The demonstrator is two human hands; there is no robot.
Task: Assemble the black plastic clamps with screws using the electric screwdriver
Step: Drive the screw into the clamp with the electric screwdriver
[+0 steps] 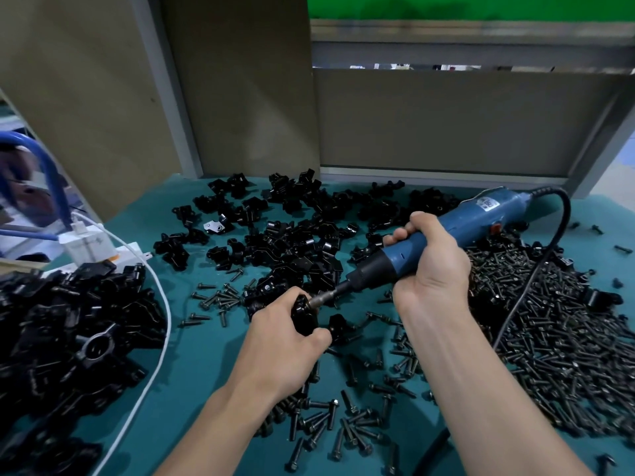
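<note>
My left hand [285,341] grips a black plastic clamp [304,317] just above the teal table, near the middle of the view. My right hand [429,266] is wrapped round the blue electric screwdriver [457,225], which slants down to the left. Its metal bit [324,298] meets the top of the held clamp. The screw under the bit is hidden. Loose black clamp halves [292,231] lie scattered behind my hands. Black screws [567,341] form a big heap at the right, and several more lie around my wrists.
A pile of black clamps [68,331] fills the left side. A white cable [161,324] runs from a white charger [89,245] down the left. The screwdriver's black cord [536,269] loops over the screw heap. Brown boards [240,84] wall off the back.
</note>
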